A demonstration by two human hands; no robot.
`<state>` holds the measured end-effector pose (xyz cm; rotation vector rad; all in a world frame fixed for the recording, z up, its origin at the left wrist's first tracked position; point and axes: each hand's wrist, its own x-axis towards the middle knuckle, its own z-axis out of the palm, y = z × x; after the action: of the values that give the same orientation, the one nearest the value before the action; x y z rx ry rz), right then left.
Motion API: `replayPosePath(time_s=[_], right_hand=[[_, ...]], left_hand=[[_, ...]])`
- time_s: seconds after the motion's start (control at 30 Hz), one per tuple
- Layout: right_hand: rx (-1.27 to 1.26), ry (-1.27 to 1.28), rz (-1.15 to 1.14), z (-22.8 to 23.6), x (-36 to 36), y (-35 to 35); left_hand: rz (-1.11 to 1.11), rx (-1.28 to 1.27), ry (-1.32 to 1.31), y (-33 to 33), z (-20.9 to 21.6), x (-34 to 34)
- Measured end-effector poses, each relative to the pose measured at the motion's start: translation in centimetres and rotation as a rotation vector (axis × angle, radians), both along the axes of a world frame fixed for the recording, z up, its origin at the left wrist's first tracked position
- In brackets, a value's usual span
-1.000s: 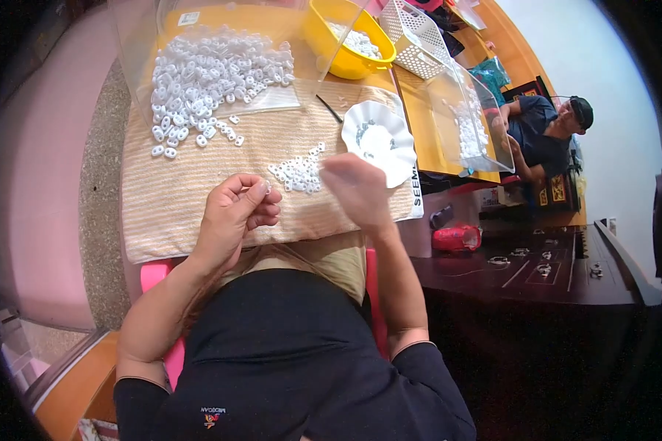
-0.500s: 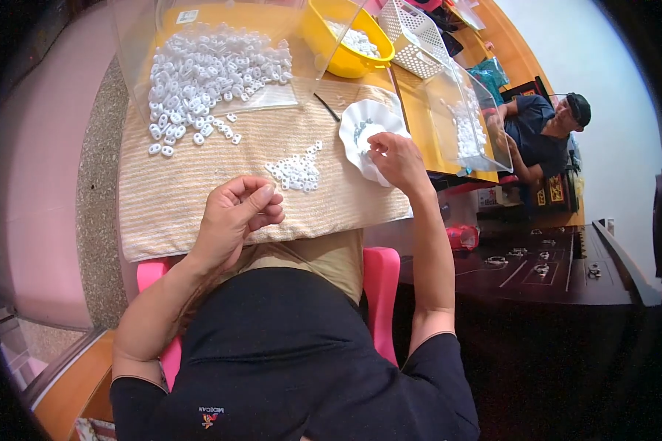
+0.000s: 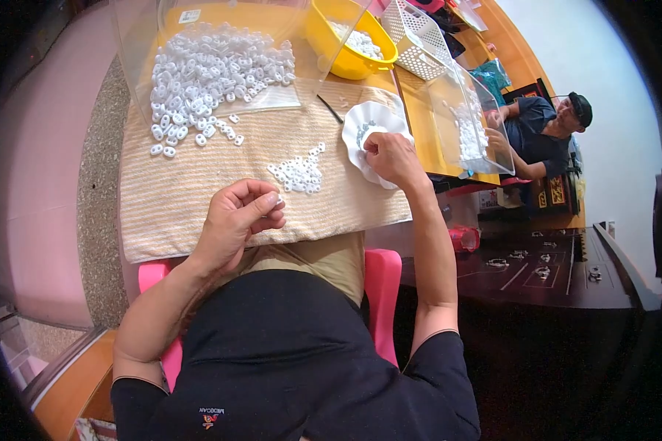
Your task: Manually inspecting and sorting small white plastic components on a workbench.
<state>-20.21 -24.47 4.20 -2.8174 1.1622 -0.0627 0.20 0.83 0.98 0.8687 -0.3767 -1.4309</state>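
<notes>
Over striped beige cloth (image 3: 184, 209), pinches a tiny white plastic piece (image 3: 279, 198) with left hand (image 3: 243, 213), left of the scalloped white dish (image 3: 351, 134); bunches fingers of right hand (image 3: 394, 157) over it, around what cannot tell. Perhaps has small white holed cluster (image 3: 298, 174) done near the dish, large white plastic heap (image 3: 217, 66) remaining farther left.

White perforated basket (image 3: 425, 62) sat upper right, teal bag (image 3: 491, 76) near it. Person (image 3: 541, 136) in dark cap (image 3: 581, 110) was far right, by white wall (image 3: 610, 66). Pink chair (image 3: 382, 294) showed below; speckled floor strip (image 3: 103, 198) ran down left.
</notes>
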Motion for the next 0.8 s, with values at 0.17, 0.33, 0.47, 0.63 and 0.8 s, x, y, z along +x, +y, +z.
replayPosePath(time_s=[0.17, 0.33, 0.47, 0.63, 0.8], right_hand=[[0.057, -0.01, -0.02, 0.2, -0.1, -0.2], [0.089, -0.129, -0.012, 0.3, -0.5, -0.3], [0.146, -0.325, -0.031, -0.2, -0.8, -0.4], [0.155, -0.471, 0.031, -1.5, -2.1, -0.9], [0.199, -0.52, 0.014, -2.7, -3.2, -0.9]], left_hand=[[0.0, -0.01, 0.005, -0.1, -0.1, -0.1], [-0.006, -0.02, 0.005, 0.0, -0.3, 0.0], [-0.006, -0.006, -0.003, 0.0, -0.2, -0.1], [-0.002, -0.006, -0.015, 0.0, -0.3, -0.2], [0.005, 0.003, -0.012, -0.1, -0.2, -0.3]])
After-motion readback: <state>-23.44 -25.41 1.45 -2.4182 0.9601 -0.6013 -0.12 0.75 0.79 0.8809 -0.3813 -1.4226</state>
